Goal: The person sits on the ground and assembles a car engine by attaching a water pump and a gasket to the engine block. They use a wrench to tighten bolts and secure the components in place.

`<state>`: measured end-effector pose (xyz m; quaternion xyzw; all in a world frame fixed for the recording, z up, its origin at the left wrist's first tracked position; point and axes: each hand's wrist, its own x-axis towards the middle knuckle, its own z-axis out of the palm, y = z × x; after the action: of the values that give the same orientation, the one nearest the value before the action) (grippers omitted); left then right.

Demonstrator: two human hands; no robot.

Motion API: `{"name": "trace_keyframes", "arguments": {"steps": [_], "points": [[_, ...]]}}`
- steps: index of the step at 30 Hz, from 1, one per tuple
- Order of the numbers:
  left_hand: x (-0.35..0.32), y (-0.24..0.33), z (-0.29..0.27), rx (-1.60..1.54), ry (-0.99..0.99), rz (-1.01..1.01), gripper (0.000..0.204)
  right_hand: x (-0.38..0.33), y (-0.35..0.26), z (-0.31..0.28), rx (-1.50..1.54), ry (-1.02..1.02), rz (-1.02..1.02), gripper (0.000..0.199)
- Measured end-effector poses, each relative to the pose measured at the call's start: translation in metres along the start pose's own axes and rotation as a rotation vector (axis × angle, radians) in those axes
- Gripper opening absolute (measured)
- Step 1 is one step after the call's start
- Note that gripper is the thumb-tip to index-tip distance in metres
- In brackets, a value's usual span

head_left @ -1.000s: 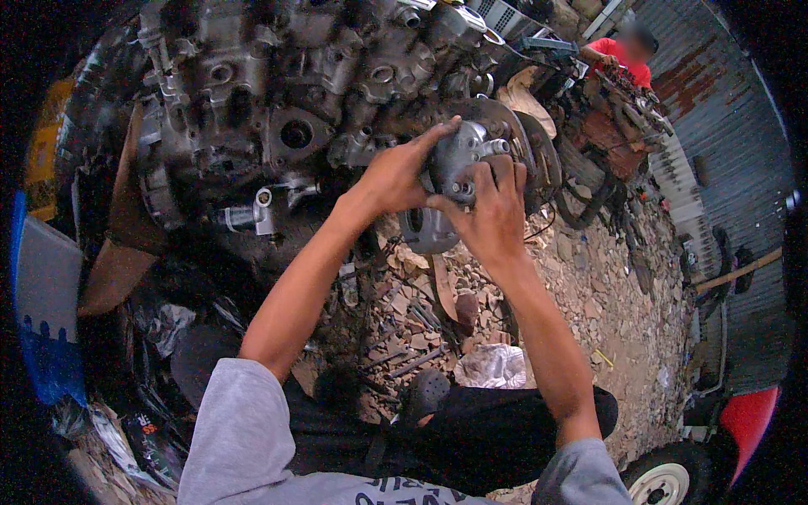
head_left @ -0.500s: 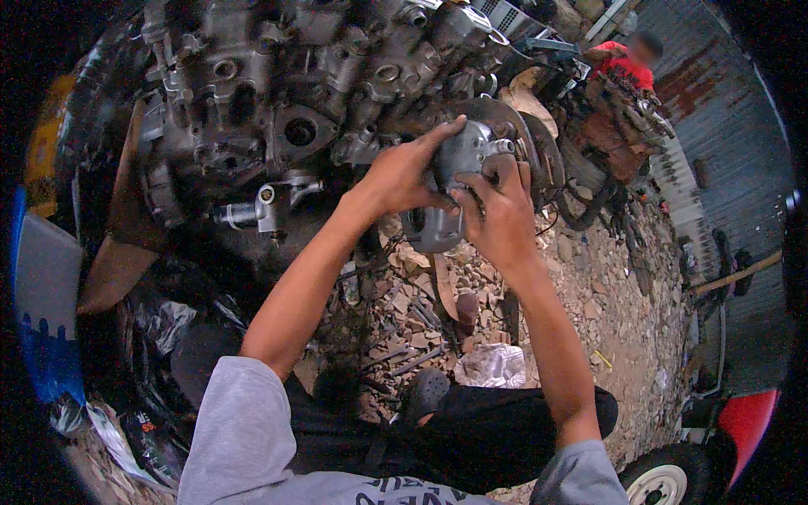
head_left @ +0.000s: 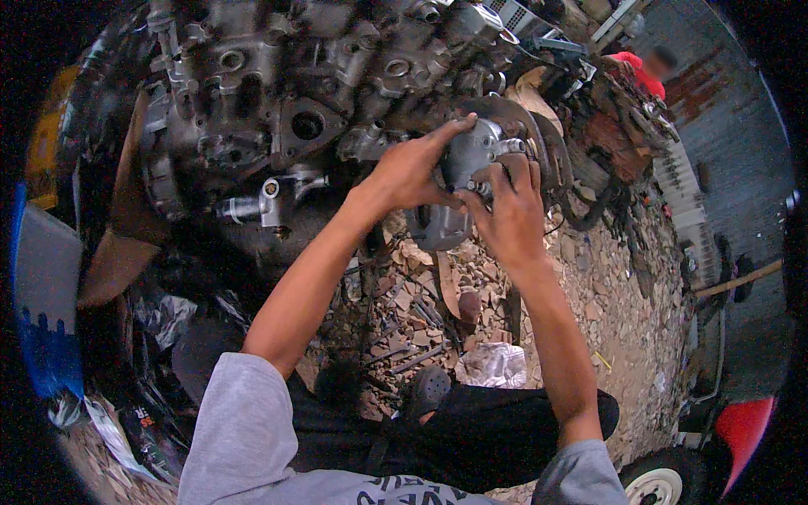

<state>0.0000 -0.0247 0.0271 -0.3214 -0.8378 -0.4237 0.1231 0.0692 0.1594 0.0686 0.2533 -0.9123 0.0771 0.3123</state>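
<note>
1. Rubble-strewn ground (head_left: 640, 320) lies below you, with a grimy engine block (head_left: 286, 109) hanging ahead.
2. Your left hand (head_left: 412, 172) wraps the grey metal housing (head_left: 467, 164), fingers closed over its top.
3. Your right hand (head_left: 509, 210) grips the housing's right side, beside the round disc (head_left: 526, 126).

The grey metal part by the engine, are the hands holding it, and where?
Yes. Both hands grip the grey metal part: left hand across its top left, right hand from below right.

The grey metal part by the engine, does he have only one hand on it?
No, both the left hand and the right hand grip the grey metal part beside the engine block.
</note>
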Motion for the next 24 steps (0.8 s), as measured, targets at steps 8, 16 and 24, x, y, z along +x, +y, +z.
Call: {"name": "trace_keyframes", "arguments": {"steps": [8, 16, 24], "points": [[0.001, -0.004, 0.003, -0.008, 0.053, 0.077, 0.12, -0.004, 0.003, -0.004, 0.115, -0.03, -0.014, 0.027], [-0.001, 0.0, -0.005, 0.021, -0.035, -0.038, 0.121, 0.0, -0.003, -0.01, 0.107, -0.027, -0.006, 0.023], [0.0, -0.003, 0.0, 0.028, 0.007, -0.006, 0.12, -0.002, -0.006, 0.0, 0.072, -0.026, 0.068, 0.038]]}}
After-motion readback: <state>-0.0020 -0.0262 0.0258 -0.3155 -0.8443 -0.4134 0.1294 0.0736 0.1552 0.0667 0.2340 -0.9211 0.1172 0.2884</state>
